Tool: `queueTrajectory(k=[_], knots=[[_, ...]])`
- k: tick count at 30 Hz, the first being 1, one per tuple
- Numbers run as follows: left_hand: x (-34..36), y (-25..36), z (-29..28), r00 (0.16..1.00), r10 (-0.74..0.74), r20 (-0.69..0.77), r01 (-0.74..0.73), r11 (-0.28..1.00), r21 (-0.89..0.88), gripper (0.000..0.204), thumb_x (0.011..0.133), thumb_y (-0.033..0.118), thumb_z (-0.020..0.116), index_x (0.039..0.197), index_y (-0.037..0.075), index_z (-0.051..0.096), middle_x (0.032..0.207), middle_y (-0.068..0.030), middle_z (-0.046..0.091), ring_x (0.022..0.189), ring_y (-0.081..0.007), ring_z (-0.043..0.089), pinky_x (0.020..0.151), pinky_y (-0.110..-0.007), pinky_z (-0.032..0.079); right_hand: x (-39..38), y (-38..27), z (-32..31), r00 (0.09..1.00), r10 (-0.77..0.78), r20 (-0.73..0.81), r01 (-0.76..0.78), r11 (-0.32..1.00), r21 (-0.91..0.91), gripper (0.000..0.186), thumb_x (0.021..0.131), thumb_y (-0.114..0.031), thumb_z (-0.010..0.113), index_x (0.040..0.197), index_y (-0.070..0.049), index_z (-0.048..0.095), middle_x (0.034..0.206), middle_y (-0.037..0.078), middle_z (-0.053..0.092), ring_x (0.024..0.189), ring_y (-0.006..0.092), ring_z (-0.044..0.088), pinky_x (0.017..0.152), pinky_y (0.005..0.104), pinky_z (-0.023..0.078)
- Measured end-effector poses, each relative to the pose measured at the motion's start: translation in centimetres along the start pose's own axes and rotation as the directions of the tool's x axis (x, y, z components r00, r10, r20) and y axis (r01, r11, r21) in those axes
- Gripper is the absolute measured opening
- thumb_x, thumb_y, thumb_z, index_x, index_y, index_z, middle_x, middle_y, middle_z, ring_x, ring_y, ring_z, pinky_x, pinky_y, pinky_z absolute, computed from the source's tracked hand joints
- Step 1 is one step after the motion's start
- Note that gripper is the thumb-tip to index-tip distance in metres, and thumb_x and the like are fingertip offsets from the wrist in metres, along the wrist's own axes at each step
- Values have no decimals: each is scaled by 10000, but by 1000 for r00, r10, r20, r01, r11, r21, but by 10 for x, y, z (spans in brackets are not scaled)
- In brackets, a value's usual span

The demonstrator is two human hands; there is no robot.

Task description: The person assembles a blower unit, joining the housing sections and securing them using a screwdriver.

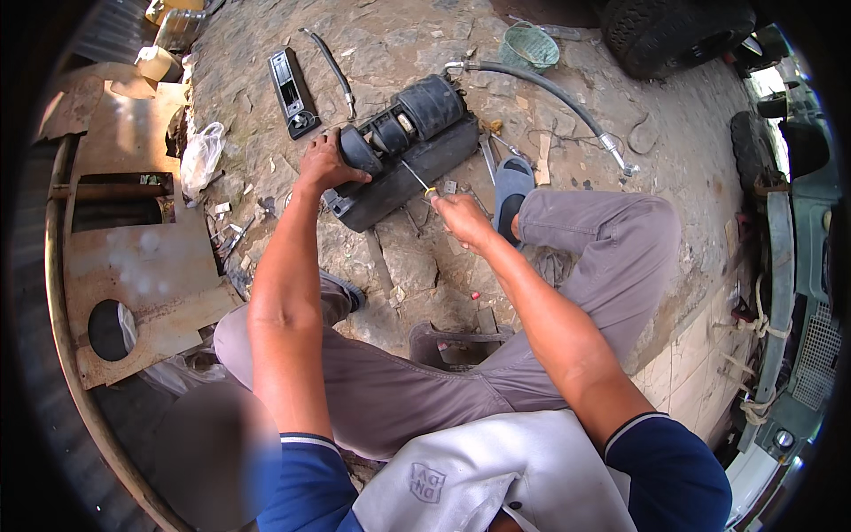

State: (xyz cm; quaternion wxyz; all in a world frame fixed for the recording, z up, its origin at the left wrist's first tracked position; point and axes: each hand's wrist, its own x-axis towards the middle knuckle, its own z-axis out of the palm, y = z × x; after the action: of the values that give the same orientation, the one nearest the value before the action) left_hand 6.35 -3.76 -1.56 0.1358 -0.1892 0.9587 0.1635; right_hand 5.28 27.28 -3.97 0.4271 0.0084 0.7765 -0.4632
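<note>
On the ground in front of me lies a black blower unit (381,200), a long box with rounded drum housings along its top. My left hand (324,165) is closed over the rounded housing at the unit's left end, thumb toward me. A screwdriver (419,177) with a thin metal shaft and a yellowish handle is gripped in my right hand (464,221). Its shaft points up and left to the middle of the unit, near the gap between the housings. Exactly what the tip touches is too small to tell.
A long black hose (551,87) curves from behind the unit to the right. Beyond the unit lie a short hose (331,64) and a black panel (289,89). A green basket (530,46) and a tire (683,37) are farther back; a rusty sheet (146,262) stands left.
</note>
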Motion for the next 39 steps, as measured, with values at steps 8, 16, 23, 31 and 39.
queueTrajectory(k=[8,16,23,31,39], knots=[[-3,8,-7,1000,-9,20,8,999,51,1307,478,582,916,1537,82,336,1432,-239,486,1337,-403,467,1085,-479,421,-21,-6,-2,964,140,224,-239,828,508,382,960,-440,603,948,-60,565,663,63,539,355,73,334,324,286,284],[-12,9,-11,999,-37,34,35,998,52,1310,476,568,921,1541,88,328,1461,-223,454,1360,-404,441,1095,-481,415,-37,-44,13,957,-232,-172,79,784,-616,406,975,-352,571,1124,24,611,1013,293,695,1030,495,646,905,560,500],[-13,14,-6,999,-44,-2,44,999,25,1268,463,547,932,1515,123,365,1416,-174,510,1364,-381,435,1070,-534,406,-27,-32,9,980,-135,-144,33,831,-555,461,990,-400,529,1142,21,641,1076,316,677,1055,494,636,915,559,496],[-10,13,-4,999,-51,-1,51,999,-2,1281,445,544,936,1512,110,377,1416,-188,511,1365,-398,428,1077,-553,390,-9,-7,11,975,-134,-180,56,922,-383,475,976,-406,557,1094,43,657,1084,312,671,1077,485,624,920,526,491],[-16,16,-6,999,-49,-5,49,996,70,1294,463,540,936,1527,110,339,1438,-216,476,1357,-410,441,1061,-520,437,-14,0,6,999,25,22,-29,978,205,416,971,-415,592,845,-19,567,642,76,559,458,184,496,444,370,426]])
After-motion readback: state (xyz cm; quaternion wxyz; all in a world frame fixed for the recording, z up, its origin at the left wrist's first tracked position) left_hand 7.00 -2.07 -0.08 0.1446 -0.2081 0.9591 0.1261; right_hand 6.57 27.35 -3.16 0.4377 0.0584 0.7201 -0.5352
